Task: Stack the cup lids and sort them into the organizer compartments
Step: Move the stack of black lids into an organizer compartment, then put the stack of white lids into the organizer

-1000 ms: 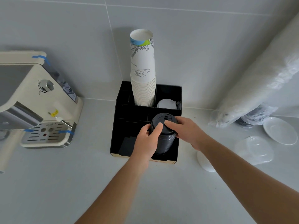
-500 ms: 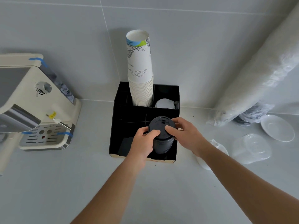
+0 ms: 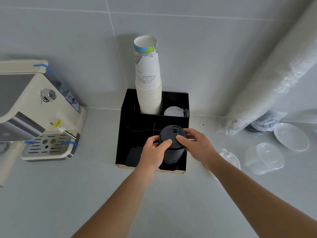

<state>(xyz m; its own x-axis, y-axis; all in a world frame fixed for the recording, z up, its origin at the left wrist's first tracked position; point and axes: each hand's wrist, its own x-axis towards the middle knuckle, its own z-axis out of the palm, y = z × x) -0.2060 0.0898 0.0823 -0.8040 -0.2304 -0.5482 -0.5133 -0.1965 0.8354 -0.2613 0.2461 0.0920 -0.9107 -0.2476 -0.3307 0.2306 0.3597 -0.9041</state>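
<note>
A stack of black cup lids [image 3: 172, 148] stands in the front right compartment of the black organizer [image 3: 123, 134]. My left hand [image 3: 152, 154] grips the stack's left side, thumb on the top lid. My right hand [image 3: 197, 146] holds it from the right, thumb also resting on top. White lids [image 3: 174, 111] lie in the back right compartment. A tall stack of paper cups [image 3: 149, 83] rises from the back middle compartment. On the counter to the right lie a white lid [image 3: 229, 157], partly hidden by my right forearm, and clear plastic lids [image 3: 265, 158].
A cream coffee machine [image 3: 39, 114] stands at the left. At the right, a long plastic-wrapped sleeve of cups [image 3: 274, 79] leans against the wall, with a bagged dark bundle [image 3: 262, 124] under it and a white saucer [image 3: 291, 136] beside it.
Both hands have stayed on the black lid stack, which sits a little lower in its compartment. The camera view has shifted slightly.
</note>
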